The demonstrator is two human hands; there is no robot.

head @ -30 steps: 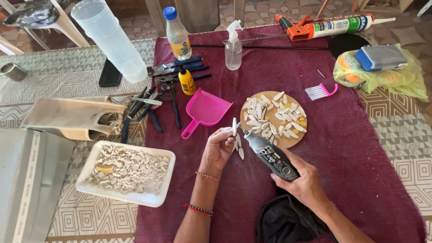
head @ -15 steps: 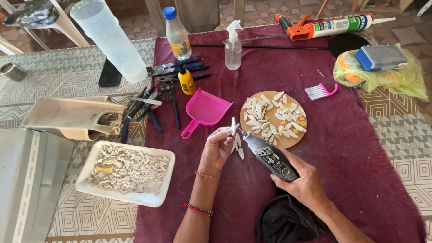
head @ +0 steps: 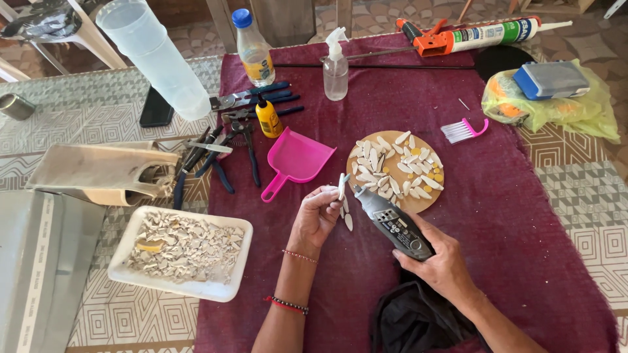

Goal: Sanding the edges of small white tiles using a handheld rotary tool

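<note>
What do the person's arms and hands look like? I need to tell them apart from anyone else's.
Both forearms are bare, with no sleeves or gloves. The left hand has a thin beaded bracelet at the wrist and a dark beaded band with red thread further up. The right hand wears nothing visible.

A pink dustpan lies mid-table on the maroon cloth, with pliers and a small yellow glue bottle to its left. Near left sits a white tray of broken shards. At the far edge lie a clear spray bottle and an orange caulking gun.
</note>
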